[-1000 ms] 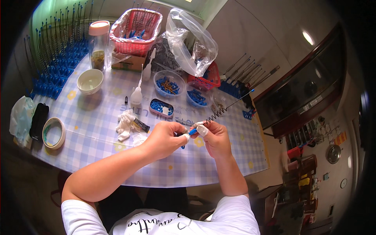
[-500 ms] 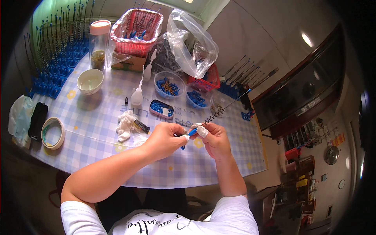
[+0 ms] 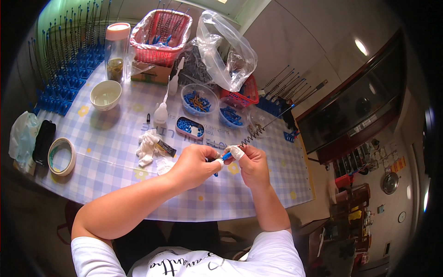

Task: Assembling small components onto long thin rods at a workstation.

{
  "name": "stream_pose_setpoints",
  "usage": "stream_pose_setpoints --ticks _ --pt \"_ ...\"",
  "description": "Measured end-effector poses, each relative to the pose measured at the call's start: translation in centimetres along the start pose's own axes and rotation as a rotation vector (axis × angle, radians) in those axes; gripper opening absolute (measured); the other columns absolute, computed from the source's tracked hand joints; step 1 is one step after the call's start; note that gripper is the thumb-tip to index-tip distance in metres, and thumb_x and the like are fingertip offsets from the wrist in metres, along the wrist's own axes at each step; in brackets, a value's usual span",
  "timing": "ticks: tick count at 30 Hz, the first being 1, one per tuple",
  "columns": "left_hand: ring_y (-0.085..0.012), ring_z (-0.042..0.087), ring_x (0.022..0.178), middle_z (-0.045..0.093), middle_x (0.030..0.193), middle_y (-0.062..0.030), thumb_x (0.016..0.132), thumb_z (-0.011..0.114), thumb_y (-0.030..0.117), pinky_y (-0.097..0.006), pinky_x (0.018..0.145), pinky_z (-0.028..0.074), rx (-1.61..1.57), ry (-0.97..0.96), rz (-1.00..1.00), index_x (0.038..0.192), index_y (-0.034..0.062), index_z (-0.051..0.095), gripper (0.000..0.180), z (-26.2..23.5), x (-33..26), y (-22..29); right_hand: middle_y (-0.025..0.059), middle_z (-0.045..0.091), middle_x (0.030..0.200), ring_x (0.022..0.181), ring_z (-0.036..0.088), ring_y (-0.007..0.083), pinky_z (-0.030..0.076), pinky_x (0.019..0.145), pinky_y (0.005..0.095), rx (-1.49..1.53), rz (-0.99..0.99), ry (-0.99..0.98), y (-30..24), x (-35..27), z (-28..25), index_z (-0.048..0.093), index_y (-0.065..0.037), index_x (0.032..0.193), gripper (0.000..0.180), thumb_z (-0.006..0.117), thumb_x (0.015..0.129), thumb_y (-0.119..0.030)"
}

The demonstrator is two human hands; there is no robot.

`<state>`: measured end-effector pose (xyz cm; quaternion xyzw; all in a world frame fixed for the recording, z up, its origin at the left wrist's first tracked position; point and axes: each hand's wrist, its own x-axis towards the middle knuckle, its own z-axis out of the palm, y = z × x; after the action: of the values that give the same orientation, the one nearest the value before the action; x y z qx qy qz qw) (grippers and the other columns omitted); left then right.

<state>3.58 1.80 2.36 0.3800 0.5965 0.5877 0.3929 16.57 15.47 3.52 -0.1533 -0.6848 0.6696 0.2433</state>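
Note:
A thin black wire with a coiled spring section (image 3: pixel 252 138) and a small blue tip slants up to the right from my hands. Its lower end meets a blue plastic piece (image 3: pixel 226 156) pinched between my fingertips. My left hand (image 3: pixel 197 165) is closed on the blue piece from the left. My right hand (image 3: pixel 254 170) closes its thumb and fingers around the joint of wire and blue piece. White coverings wrap several of my fingertips and hide part of the joint. Another bit of blue shows below my left fingers.
Beyond my hands stand an oval tin (image 3: pixel 189 127), tubs of blue parts (image 3: pixel 199 100) (image 3: pixel 232 116) and a white squeeze bottle (image 3: pixel 160 113). Left are crumpled tissue (image 3: pixel 147 147), a black tube (image 3: pixel 166 148), a bowl (image 3: pixel 106 96) and a tape roll (image 3: pixel 62 157). Blue racks (image 3: pixel 69 85) hold upright spring wires.
My right thumb and fingertips have shifted slightly up around the blue piece. The left hand and the wire stay nearly in place.

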Motion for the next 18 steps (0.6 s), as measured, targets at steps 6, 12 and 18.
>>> stream_pose_setpoints --ticks 6,12,18 --pt "-0.0052 0.054 0.061 0.064 0.071 -0.0034 0.080 0.065 0.014 -0.022 0.052 0.042 -0.002 -0.010 -0.027 0.092 -0.0043 0.067 0.022 -0.09 0.16 -0.04 0.0107 0.069 0.084 0.076 0.065 0.0159 0.052 0.073 0.0288 0.005 -0.012 -0.006 0.31 0.06 -0.37 0.067 0.004 0.095 0.018 0.056 0.092 -0.010" --pt "-0.0056 0.055 0.064 0.065 0.073 -0.0037 0.081 0.065 0.015 -0.022 0.055 0.043 -0.019 -0.028 -0.056 0.095 -0.0042 0.067 0.024 -0.29 0.33 -0.03 0.0112 0.068 0.086 0.078 0.065 0.0172 0.051 0.076 0.0296 0.059 0.015 -0.037 -0.02 0.11 -0.32 0.066 0.005 0.097 0.020 0.053 0.093 -0.010" --pt "-0.0056 0.055 0.063 0.064 0.073 -0.0032 0.080 0.066 0.013 -0.022 0.054 0.043 -0.038 -0.007 -0.008 0.094 -0.0037 0.066 0.022 -0.05 0.42 -0.57 0.0102 0.068 0.085 0.077 0.065 0.0166 0.051 0.075 0.0291 0.057 0.034 -0.028 0.31 0.26 -0.59 0.066 0.003 0.098 0.018 0.060 0.091 -0.012"
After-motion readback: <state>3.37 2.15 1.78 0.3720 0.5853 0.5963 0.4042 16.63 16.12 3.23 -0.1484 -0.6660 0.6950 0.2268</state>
